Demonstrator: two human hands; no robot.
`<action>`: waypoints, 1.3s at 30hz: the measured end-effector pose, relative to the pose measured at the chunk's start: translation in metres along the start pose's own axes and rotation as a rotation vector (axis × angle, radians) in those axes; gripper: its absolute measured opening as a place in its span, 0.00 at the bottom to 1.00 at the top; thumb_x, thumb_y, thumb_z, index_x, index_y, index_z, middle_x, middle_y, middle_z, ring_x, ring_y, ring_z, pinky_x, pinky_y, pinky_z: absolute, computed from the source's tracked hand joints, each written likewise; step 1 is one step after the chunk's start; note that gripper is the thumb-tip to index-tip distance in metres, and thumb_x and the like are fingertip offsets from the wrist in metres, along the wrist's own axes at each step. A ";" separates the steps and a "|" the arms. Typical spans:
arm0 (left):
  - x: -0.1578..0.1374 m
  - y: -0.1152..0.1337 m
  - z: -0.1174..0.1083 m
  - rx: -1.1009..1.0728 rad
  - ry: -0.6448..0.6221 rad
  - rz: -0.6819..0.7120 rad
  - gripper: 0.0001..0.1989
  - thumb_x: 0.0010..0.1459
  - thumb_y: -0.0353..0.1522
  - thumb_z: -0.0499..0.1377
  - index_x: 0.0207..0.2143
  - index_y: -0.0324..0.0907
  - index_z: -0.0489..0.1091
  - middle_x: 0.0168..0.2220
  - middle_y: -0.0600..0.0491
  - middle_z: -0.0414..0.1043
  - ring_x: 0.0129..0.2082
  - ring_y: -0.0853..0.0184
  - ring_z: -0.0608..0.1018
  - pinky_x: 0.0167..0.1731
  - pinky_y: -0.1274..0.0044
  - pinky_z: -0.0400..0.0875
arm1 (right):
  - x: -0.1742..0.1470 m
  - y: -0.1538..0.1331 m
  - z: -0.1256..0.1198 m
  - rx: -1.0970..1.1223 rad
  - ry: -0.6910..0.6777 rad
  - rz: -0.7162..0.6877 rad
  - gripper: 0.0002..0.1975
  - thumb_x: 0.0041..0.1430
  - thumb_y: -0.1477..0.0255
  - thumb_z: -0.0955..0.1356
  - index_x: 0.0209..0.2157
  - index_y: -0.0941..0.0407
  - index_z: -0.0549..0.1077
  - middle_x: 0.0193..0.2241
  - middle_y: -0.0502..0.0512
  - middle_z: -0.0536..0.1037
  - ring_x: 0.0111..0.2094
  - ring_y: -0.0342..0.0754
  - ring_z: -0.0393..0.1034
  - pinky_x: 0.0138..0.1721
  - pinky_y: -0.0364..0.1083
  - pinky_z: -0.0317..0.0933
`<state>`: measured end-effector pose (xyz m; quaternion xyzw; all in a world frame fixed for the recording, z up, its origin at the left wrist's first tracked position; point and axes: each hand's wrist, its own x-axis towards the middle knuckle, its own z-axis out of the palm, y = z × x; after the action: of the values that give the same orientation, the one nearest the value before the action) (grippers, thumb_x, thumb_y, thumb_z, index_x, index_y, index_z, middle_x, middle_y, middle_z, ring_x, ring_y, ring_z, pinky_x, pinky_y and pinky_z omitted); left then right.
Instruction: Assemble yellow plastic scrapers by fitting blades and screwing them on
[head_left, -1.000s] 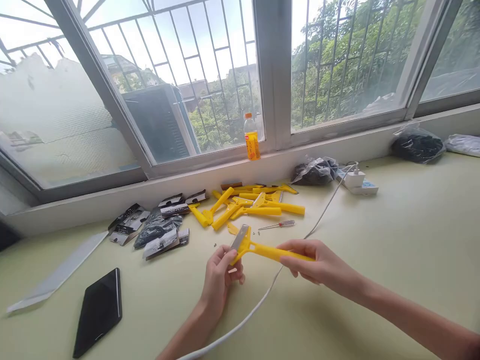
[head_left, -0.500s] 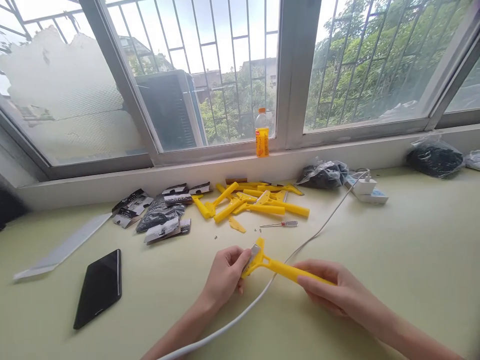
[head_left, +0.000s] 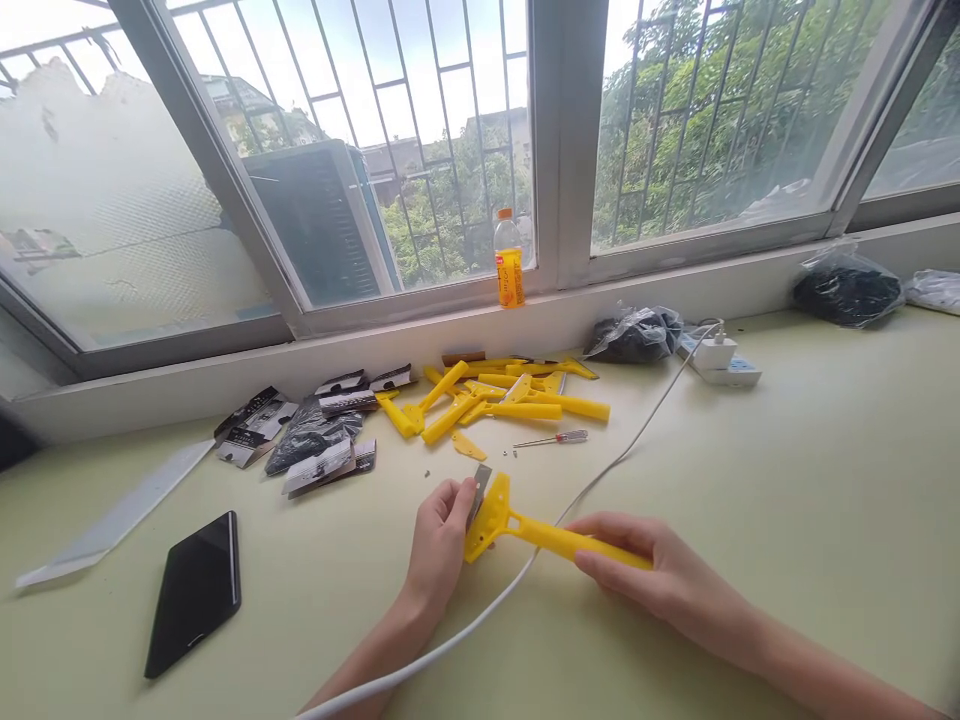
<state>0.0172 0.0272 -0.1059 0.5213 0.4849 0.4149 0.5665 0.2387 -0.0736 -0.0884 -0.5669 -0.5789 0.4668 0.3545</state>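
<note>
My right hand is wrapped round the handle of a yellow scraper, whose wide head points left. Between the thumb and fingers of my left hand is a flat grey metal blade, tilted up beside the scraper head. The blade and the head look apart at the top; lower down, fingers hide where they meet. Beyond my hands lie a loose yellow head plate, a screwdriver with a clear handle and a few tiny screws.
Several yellow scrapers are heaped near the sill. Black-and-white packages lie left of them, and a phone at front left. A white cable runs under the scraper to a power strip. An orange drink bottle stands on the sill.
The blade has come away from the scraper head and is now held to its left in my left hand, leaving the head's face bare. The camera view has shifted slightly.
</note>
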 end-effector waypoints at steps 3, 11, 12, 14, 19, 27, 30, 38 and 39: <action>0.006 0.002 -0.008 0.120 0.024 0.071 0.25 0.56 0.53 0.58 0.29 0.39 0.65 0.29 0.53 0.67 0.27 0.73 0.68 0.25 0.82 0.67 | 0.000 0.003 0.000 -0.032 0.035 -0.012 0.23 0.62 0.51 0.67 0.47 0.54 0.77 0.37 0.53 0.77 0.37 0.49 0.68 0.37 0.44 0.60; 0.037 -0.007 -0.041 0.802 0.169 0.480 0.13 0.63 0.40 0.54 0.40 0.42 0.75 0.42 0.48 0.75 0.43 0.62 0.72 0.44 0.72 0.68 | 0.001 0.012 -0.006 -0.044 0.143 0.008 0.26 0.63 0.49 0.65 0.51 0.53 0.75 0.36 0.54 0.77 0.35 0.50 0.67 0.35 0.45 0.59; 0.042 -0.007 -0.043 0.852 0.186 0.531 0.13 0.64 0.38 0.53 0.43 0.43 0.74 0.46 0.47 0.74 0.47 0.61 0.72 0.48 0.70 0.68 | 0.002 0.013 -0.006 -0.040 0.142 0.005 0.25 0.63 0.49 0.65 0.50 0.53 0.75 0.36 0.53 0.77 0.35 0.50 0.66 0.35 0.45 0.59; 0.057 -0.004 -0.045 0.963 0.170 0.621 0.15 0.65 0.36 0.51 0.48 0.44 0.73 0.51 0.47 0.73 0.53 0.59 0.71 0.55 0.67 0.67 | 0.003 0.014 -0.005 -0.028 0.134 -0.006 0.24 0.63 0.49 0.65 0.48 0.53 0.76 0.36 0.53 0.77 0.34 0.49 0.66 0.35 0.45 0.58; 0.095 0.015 -0.050 1.299 -0.187 0.694 0.23 0.66 0.27 0.44 0.58 0.47 0.68 0.64 0.50 0.64 0.64 0.59 0.66 0.60 0.65 0.63 | 0.005 0.012 -0.005 0.003 0.123 -0.018 0.22 0.64 0.51 0.66 0.46 0.52 0.77 0.34 0.52 0.76 0.34 0.48 0.66 0.34 0.44 0.58; 0.104 0.030 -0.051 1.596 -0.418 0.763 0.18 0.62 0.22 0.45 0.45 0.37 0.72 0.40 0.40 0.74 0.44 0.59 0.75 0.47 0.71 0.68 | 0.005 0.015 -0.004 -0.002 0.111 -0.025 0.22 0.64 0.50 0.66 0.47 0.52 0.77 0.38 0.53 0.78 0.38 0.51 0.69 0.36 0.45 0.60; 0.108 0.031 -0.050 1.609 -0.455 0.781 0.18 0.61 0.23 0.44 0.41 0.36 0.73 0.36 0.39 0.73 0.41 0.58 0.75 0.45 0.69 0.68 | 0.006 0.016 -0.004 0.003 0.120 -0.027 0.22 0.63 0.51 0.66 0.47 0.52 0.78 0.36 0.53 0.78 0.36 0.50 0.69 0.36 0.44 0.60; 0.124 0.032 -0.040 1.567 -0.387 0.789 0.24 0.62 0.22 0.42 0.52 0.38 0.71 0.38 0.40 0.75 0.40 0.59 0.77 0.44 0.71 0.68 | 0.006 0.011 -0.004 0.039 0.124 -0.049 0.21 0.63 0.52 0.66 0.45 0.53 0.78 0.34 0.52 0.76 0.34 0.48 0.67 0.34 0.43 0.59; 0.125 0.031 -0.041 1.551 -0.364 0.779 0.24 0.61 0.22 0.42 0.52 0.38 0.72 0.39 0.40 0.75 0.41 0.59 0.77 0.44 0.71 0.69 | 0.006 0.010 -0.004 0.037 0.125 -0.049 0.20 0.64 0.52 0.66 0.44 0.53 0.78 0.34 0.52 0.76 0.33 0.48 0.66 0.33 0.43 0.58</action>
<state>0.0015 0.1606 -0.0890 0.9445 0.3201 0.0435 -0.0591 0.2452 -0.0682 -0.0976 -0.5738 -0.5606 0.4325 0.4117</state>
